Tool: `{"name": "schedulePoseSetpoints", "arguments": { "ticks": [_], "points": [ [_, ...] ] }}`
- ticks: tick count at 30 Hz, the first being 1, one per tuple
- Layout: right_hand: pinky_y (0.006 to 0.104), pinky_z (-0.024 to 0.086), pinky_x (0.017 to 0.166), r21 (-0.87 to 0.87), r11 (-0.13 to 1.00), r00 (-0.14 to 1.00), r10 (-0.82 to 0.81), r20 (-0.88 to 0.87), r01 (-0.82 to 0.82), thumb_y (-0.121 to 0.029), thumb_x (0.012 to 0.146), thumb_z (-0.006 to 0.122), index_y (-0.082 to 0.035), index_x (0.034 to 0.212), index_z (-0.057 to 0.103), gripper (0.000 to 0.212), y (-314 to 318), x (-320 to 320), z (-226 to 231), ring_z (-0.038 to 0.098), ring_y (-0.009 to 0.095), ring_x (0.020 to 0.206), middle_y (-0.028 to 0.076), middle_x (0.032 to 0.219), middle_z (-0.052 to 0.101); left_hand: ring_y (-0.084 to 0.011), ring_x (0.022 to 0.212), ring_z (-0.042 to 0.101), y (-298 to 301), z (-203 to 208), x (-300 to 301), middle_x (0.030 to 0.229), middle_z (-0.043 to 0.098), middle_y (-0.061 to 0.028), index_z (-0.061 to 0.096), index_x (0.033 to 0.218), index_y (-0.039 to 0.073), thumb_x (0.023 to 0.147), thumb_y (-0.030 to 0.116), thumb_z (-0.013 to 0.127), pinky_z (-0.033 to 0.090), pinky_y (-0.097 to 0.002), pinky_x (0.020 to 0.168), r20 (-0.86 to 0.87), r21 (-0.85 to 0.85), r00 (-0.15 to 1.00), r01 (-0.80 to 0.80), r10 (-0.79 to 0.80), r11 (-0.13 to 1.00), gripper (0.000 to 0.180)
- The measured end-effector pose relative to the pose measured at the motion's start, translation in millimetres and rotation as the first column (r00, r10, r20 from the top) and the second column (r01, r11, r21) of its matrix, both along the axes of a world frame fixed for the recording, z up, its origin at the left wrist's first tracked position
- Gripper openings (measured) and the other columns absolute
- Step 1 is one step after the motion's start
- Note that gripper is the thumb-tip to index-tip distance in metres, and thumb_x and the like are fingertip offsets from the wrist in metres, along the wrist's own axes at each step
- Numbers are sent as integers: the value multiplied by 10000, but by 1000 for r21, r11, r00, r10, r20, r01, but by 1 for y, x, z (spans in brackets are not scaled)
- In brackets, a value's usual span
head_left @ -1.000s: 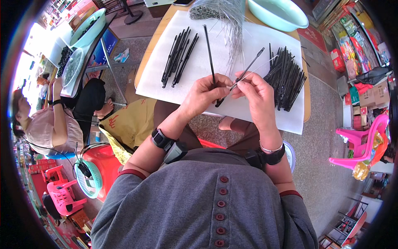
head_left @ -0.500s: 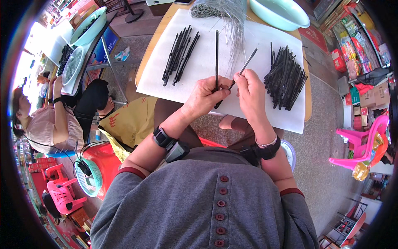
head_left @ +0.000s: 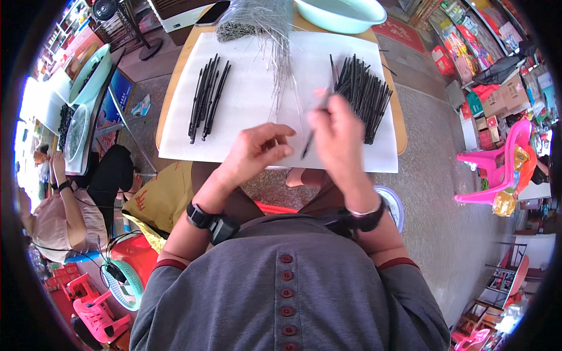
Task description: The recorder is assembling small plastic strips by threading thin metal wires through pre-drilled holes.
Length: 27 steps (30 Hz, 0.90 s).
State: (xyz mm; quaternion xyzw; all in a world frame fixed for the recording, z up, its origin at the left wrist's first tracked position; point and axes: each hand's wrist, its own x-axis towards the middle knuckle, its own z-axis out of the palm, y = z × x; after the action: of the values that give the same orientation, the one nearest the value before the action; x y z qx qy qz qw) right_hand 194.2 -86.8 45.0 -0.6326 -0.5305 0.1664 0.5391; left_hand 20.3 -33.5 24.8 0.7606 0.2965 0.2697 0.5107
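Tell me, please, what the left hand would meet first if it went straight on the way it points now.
The left hand would probably meet the black stick in the right hand first; depth is unclear.

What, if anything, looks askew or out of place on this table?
Silvery wires fan loosely from the bundle over the white sheet, pointing several ways, so they look untidy. Nothing appears damaged or spilled.

White sheet [head_left: 246,93] lies open between left black sticks [head_left: 207,96] and trailing wires [head_left: 280,64]
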Motion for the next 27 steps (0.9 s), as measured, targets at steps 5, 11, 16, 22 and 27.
{"name": "schedulePoseSetpoints", "arguments": {
  "ticks": [5, 11, 16, 22, 27],
  "points": [
    [300, 452, 576, -162, 925, 938, -329, 106, 343, -177, 845, 606, -33, 1095, 592, 288, -14, 99, 10, 528, 124, 579, 33, 660, 554, -123, 646, 556, 30, 0, -34, 775, 622, -80, 659, 941, 7, 835, 80, 642, 463, -256, 614, 67, 297, 895, -440, 442, 847, 131],
    [282, 431, 531, -313, 861, 888, -281, 365, 401, -233, 870, 606, -18, 995, 595, 249, 3, 142, -15, 523, 141, 575, 36, 666, 531, -194, 709, 606, 39, 4, -57, 798, 630, -106, 646, 936, 17, 791, 120, 660, 476, -295, 668, -88, 473, 785, -509, 613, 720, 179],
    [352, 481, 714, -52, 906, 782, -331, 527, 419, -266, 866, 613, -34, 1018, 617, 278, 2, 111, -18, 602, 263, 774, 128, 872, 599, -319, 863, 606, 43, -1, -66, 935, 622, -147, 624, 989, 33, 746, 223, 684, 466, -408, 756, -313, 679, 639, -366, 702, 636, 315],
    [347, 486, 661, -50, 994, 944, -77, 321, 99, -143, 844, 620, -38, 992, 620, 182, 0, 46, -14, 612, 250, 712, 118, 933, 579, -340, 781, 623, 55, -1, -63, 791, 650, -163, 646, 889, 4, 746, 200, 644, 472, -432, 719, -535, 627, 530, -272, 657, 730, 242],
    [345, 487, 636, -25, 993, 948, 114, 299, -111, -111, 836, 613, -25, 944, 630, 139, 6, 2, -21, 620, 285, 724, 119, 874, 593, -243, 682, 634, 40, 6, -67, 697, 628, -136, 630, 863, -10, 771, 154, 637, 477, -356, 648, -285, 430, 706, -509, 648, 745, 188]
  ]
}}
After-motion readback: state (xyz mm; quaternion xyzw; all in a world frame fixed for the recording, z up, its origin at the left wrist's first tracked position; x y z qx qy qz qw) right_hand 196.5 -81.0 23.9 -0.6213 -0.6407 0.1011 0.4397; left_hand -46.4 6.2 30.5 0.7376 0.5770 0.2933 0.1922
